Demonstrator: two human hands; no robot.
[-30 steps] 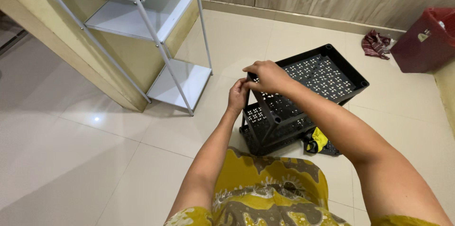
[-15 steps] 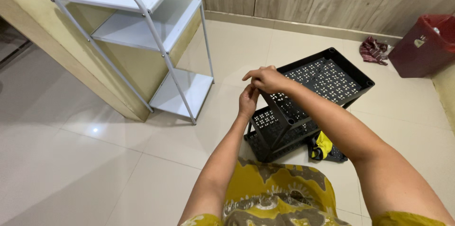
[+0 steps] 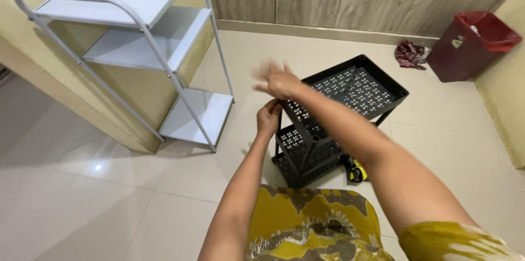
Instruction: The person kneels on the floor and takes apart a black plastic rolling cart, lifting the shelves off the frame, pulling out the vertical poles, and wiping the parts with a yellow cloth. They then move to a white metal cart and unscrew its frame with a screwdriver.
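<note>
A black perforated plastic rack with stacked tiers stands on the tiled floor in front of me. My left hand is closed around the rack's near left corner post, just under the top tray. My right hand hovers above that same corner, blurred by motion, fingers spread and holding nothing. My arms reach out over my yellow patterned clothing.
A white three-shelf metal trolley stands at the left against a yellow wall. A dark red bin is at the far right, with a crumpled dark cloth beside it. A small yellow and black object lies by the rack's base.
My right hand has lifted off the rack's top corner and spread open. The view has tilted up, showing more of the trolley. My left hand stays on the post.
</note>
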